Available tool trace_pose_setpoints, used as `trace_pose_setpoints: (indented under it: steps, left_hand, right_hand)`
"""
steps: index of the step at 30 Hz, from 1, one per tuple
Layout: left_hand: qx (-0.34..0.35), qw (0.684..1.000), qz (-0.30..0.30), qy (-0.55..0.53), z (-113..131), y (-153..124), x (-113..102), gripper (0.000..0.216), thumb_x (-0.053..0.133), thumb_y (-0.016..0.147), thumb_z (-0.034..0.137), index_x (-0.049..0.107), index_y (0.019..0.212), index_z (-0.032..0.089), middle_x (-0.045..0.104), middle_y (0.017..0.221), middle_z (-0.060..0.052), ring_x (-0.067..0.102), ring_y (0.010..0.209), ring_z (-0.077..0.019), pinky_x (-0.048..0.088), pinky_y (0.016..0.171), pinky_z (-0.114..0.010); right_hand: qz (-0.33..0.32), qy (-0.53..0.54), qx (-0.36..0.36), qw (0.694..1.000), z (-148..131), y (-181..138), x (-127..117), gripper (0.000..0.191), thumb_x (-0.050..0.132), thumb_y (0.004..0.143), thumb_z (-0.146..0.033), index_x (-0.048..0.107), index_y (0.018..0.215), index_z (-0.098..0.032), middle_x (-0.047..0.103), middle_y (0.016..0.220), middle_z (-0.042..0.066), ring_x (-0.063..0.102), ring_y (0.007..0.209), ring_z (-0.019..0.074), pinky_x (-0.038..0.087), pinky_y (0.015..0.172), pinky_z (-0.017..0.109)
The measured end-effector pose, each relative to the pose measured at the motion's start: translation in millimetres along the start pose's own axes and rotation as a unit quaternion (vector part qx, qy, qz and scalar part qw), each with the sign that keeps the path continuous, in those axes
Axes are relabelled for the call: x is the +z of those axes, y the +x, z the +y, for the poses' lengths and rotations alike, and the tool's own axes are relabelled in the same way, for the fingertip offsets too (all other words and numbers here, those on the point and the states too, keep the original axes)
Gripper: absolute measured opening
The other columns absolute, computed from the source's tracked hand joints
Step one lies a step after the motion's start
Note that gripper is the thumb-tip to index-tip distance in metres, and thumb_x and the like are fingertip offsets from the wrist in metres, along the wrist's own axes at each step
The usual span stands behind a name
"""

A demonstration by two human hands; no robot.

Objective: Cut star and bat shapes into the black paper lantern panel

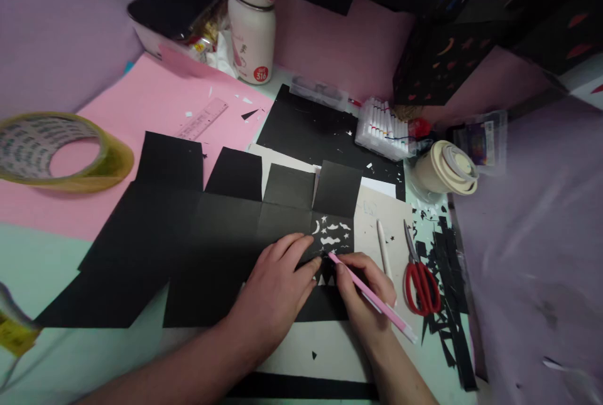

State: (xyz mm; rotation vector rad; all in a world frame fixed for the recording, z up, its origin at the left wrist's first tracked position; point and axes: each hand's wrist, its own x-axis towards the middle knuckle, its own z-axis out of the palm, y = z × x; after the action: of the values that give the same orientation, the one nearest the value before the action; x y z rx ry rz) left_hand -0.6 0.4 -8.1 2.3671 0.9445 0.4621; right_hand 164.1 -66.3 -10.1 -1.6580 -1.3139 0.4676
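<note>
A large black card box template (226, 235) with several flaps lies flat before me. Its right panel has star, moon and cloud cut-outs (332, 240) that show pale from beneath. My left hand (277, 282) lies on the card with fingers spread, its fingertips beside the cut-outs. In my right hand (365, 286) is a slim pink pen-shaped craft knife (372, 297), tilted, with its tip at the lower cut-outs. The blade itself is too small to make out. A pale board (330, 345) lies under the card.
To the right are a white pen (384, 248), red-handled scissors (423, 286) and black paper scraps (452, 304). A lidded cup (445, 169), a marker case (384, 132) and a white bottle (252, 28) stand behind. At left are a tape roll (115, 157) and a ruler (205, 119).
</note>
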Motion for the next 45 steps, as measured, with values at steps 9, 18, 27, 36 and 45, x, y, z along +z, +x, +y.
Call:
trace_pose_setpoints:
  steps: [9, 18, 27, 36, 45]
  left_hand:
    - [-0.001, 1.000, 0.000, 0.008, 0.0, -0.4, -0.5, 0.025, 0.063, 0.087, 0.015, 0.068, 0.111, 0.020, 0.058, 0.132, -0.009, 0.049, 0.125, -0.0291, 0.050, 0.097, -0.049]
    - [-0.002, 1.000, 0.003, 0.010, 0.1, -0.2, 0.4, 0.023, 0.061, 0.088, 0.017, 0.069, 0.110, 0.021, 0.058, 0.132, -0.009, 0.050, 0.125, -0.0285, 0.051, 0.097, -0.048]
    - [-0.006, 1.000, -0.006, 0.007, 0.6, 0.1, -0.3, 0.025, 0.064, 0.086, 0.016, 0.069, 0.110, 0.021, 0.058, 0.133, -0.009, 0.050, 0.125, -0.0291, 0.051, 0.096, -0.048]
    - [0.000, 1.000, 0.001, 0.005, -0.9, -0.9, 0.9, 0.024, 0.059, 0.089, 0.016, 0.068, 0.111, 0.021, 0.057, 0.133, -0.010, 0.048, 0.126, -0.0286, 0.050, 0.097, -0.049]
    - [-0.003, 1.000, 0.000, 0.002, -0.4, -1.5, 1.8, 0.024, 0.060, 0.089, 0.017, 0.068, 0.111, 0.021, 0.056, 0.133, -0.010, 0.048, 0.127, -0.0287, 0.049, 0.098, -0.048]
  right_hand:
    - [-0.031, 0.010, 0.012, 0.999, 1.6, -1.7, 0.1, 0.011, 0.064, 0.081, -0.010, 0.066, 0.087, -0.020, 0.068, 0.082, 0.002, 0.065, 0.073, 0.0150, 0.053, 0.065, 0.026]
    - [-0.031, 0.012, 0.017, 0.999, 1.1, -2.7, 0.2, 0.011, 0.065, 0.082, -0.011, 0.067, 0.087, -0.020, 0.068, 0.082, 0.002, 0.065, 0.072, 0.0150, 0.053, 0.065, 0.026]
    - [-0.023, 0.017, 0.035, 0.999, 1.9, -1.1, 1.7, 0.007, 0.064, 0.082, -0.014, 0.067, 0.082, -0.020, 0.067, 0.075, 0.001, 0.063, 0.065, 0.0135, 0.051, 0.059, 0.024]
    - [-0.017, 0.021, 0.023, 0.999, 3.3, -1.7, 2.5, 0.006, 0.065, 0.082, -0.014, 0.067, 0.082, -0.020, 0.067, 0.075, 0.001, 0.062, 0.063, 0.0130, 0.051, 0.058, 0.024]
    - [-0.019, 0.017, 0.007, 1.000, 3.3, 0.8, 1.8, 0.005, 0.064, 0.082, -0.015, 0.065, 0.079, -0.019, 0.067, 0.074, 0.001, 0.062, 0.063, 0.0135, 0.051, 0.058, 0.025]
